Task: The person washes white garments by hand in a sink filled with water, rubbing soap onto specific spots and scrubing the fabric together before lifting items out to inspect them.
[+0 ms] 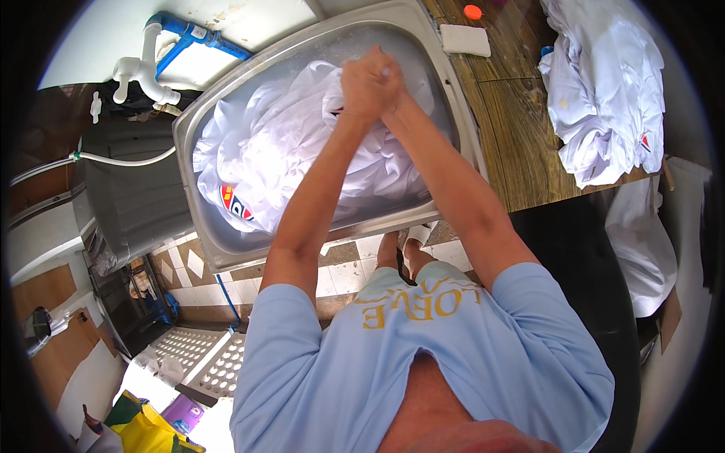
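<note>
A: How do the hands stand?

B: The left hand [360, 89] and the right hand [390, 84] press against each other, both narrow, fingers folded in. Whether a fold of cloth is caught between them, I can't tell.

A: And the white cloth [260, 162]?

B: It lies heaped in the grey basin [442, 68], bunched below the hands and spreading from them to the left and back toward the body.

A: What could go wrong?

B: Splashing, I'd judge. The cloth seems to sit in cloudy liquid, so a brisk push from those closed hands could throw some over the near rim, onto the tiled floor [343, 278] on the body side of them. Wet tiles might turn slippery underfoot.

A: Anything to the right of the hands?

B: The wooden counter [502, 128], just past the rim. A pale block [465, 40] rests near its edge, ahead and right of the right hand; a wide sideways swing could nudge it into the basin. Farther right, a pile of white fabric [608, 83] reaches the counter's near edge. Its loose folds could slide off if something tugs at them.
</note>
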A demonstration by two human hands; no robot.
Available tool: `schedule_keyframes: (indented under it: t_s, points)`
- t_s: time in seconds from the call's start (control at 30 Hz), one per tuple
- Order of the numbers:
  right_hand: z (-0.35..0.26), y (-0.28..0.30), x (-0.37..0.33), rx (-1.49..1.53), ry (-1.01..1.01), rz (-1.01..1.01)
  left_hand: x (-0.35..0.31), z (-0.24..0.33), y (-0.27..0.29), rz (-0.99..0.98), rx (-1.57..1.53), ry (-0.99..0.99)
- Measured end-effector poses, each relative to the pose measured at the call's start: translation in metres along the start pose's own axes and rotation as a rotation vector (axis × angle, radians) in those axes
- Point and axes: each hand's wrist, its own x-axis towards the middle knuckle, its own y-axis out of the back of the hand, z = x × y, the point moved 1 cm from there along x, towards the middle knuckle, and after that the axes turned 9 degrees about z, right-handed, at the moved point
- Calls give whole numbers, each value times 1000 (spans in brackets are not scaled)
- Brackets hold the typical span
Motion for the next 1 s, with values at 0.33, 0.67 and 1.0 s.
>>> schedule_keyframes:
  t_s: [0.33, 0.67, 1.0]
  points:
    - [-1, 8, -3, -7, 71, 62, 6, -23, 4, 75, -35, 191]
    - [-18, -63, -38, -587, 329, 202, 25, -65, 93, 52, -553, 870]
    - [-29, -67, -43, -878, 412, -140, 31, -40, 123, -1, -695, 854]
